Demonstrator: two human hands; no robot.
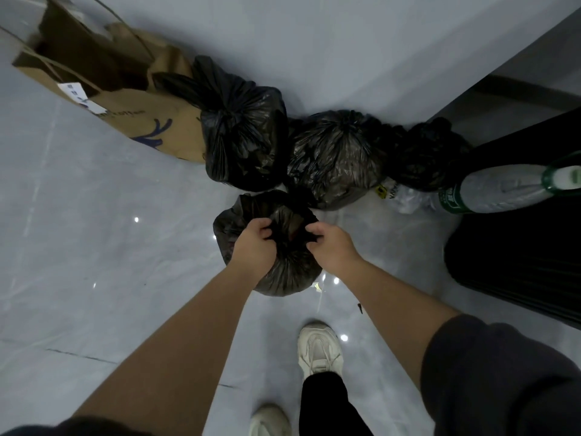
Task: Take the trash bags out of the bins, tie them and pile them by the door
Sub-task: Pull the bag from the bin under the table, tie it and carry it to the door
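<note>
Bag [289, 275]: how is it held?

It is gripped at its gathered top by both hands. The left hand [251, 243] is curled round a bunch of plastic on the left side. The right hand [330, 243] is clamped on a bunch on the right side.

Which way does it lie from the hands?

Directly under and between them, at the centre of the frame. The two bunches are held left and right of each other, so the coming knot is judged to run across the frame. Neither hand is nearer; both are set on it alike.

Is it tied?

No knot can be seen, so the tying is judged to be the step in hand. Whether the bag is rested on the floor [110, 247] or lifted cannot be told.

And outward from there?

Just above it in the frame the pile [336, 155] is found: three black bags in a row, tops bunched. The middle one is just beside the bag; contact cannot be told. A paper bag [185, 121] is seen at upper left and a bottle [503, 187] at the right edge.

What is asked of the next move?

The bunches would need to be crossed and pulled tight. The bag could then be set upward in the frame, against the pile.
</note>
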